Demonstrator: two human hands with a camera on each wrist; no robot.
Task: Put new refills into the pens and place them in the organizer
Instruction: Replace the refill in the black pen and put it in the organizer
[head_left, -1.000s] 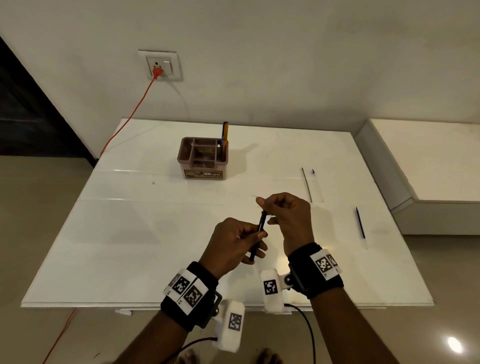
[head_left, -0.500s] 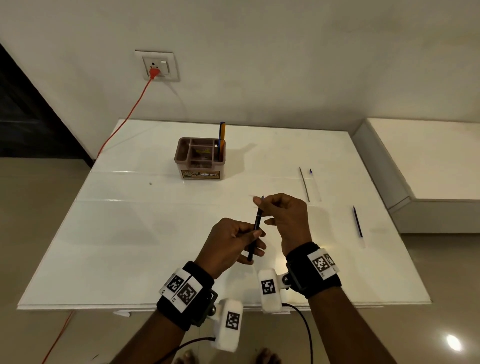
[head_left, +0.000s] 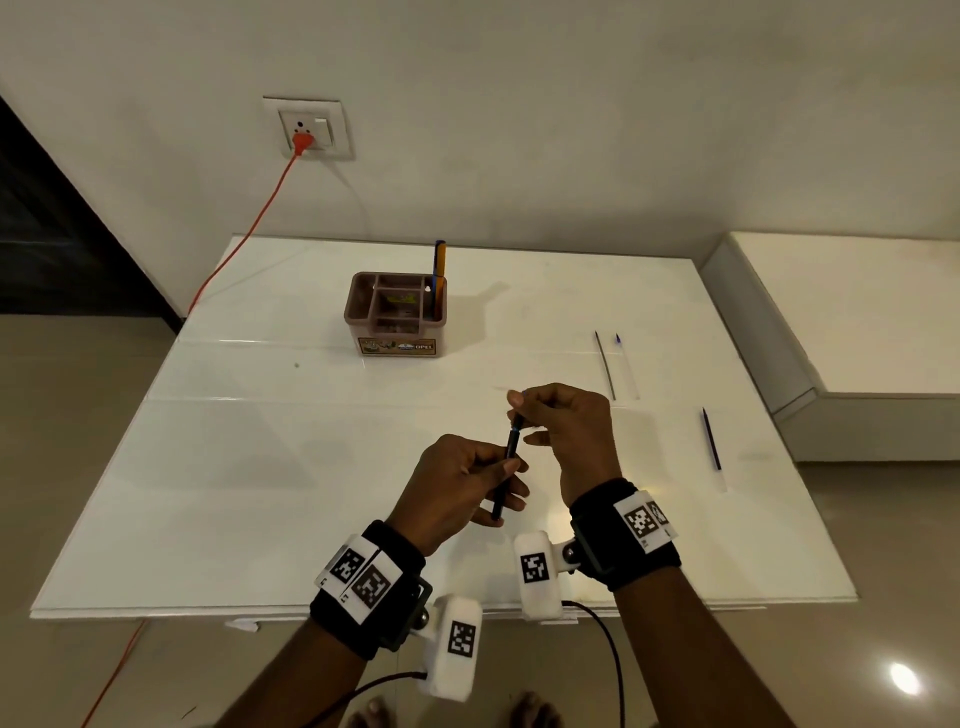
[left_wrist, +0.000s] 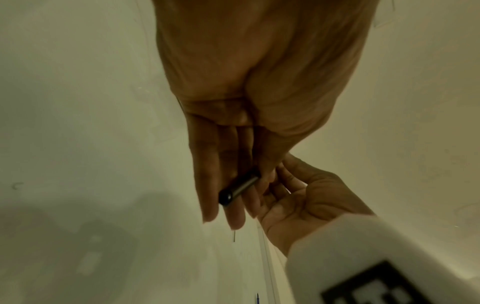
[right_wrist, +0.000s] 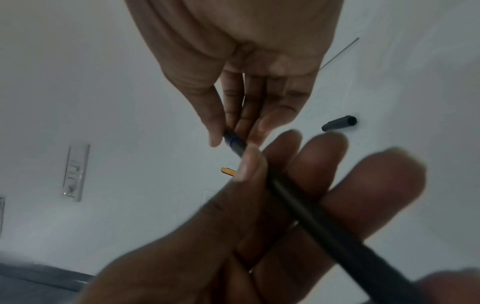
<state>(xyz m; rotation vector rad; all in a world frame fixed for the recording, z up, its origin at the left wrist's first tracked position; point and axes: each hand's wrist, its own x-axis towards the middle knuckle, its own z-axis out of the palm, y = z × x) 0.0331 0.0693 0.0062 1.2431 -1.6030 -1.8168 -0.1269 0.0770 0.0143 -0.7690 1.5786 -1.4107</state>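
My left hand (head_left: 500, 477) grips a black pen (head_left: 508, 462) by its lower barrel and holds it nearly upright above the white table (head_left: 260, 467). My right hand (head_left: 523, 413) pinches the pen's upper end, where a blue ring (right_wrist: 233, 141) shows in the right wrist view. The left wrist view shows the pen's rounded end (left_wrist: 225, 196) sticking out from my left fingers (left_wrist: 210, 205). The brown organizer (head_left: 395, 338) stands at the back of the table with an orange and blue pen (head_left: 439, 270) upright in its right compartment.
Two thin refills (head_left: 605, 366) (head_left: 627, 366) lie side by side to the right, and a blue refill (head_left: 711, 440) lies nearer the right edge. A black cap (right_wrist: 339, 123) rests on the table. An orange cable (head_left: 249, 228) runs from the wall socket down the left.
Both hands keep hold of the pen in about the same place. The right fingers have shifted slightly at its upper end.
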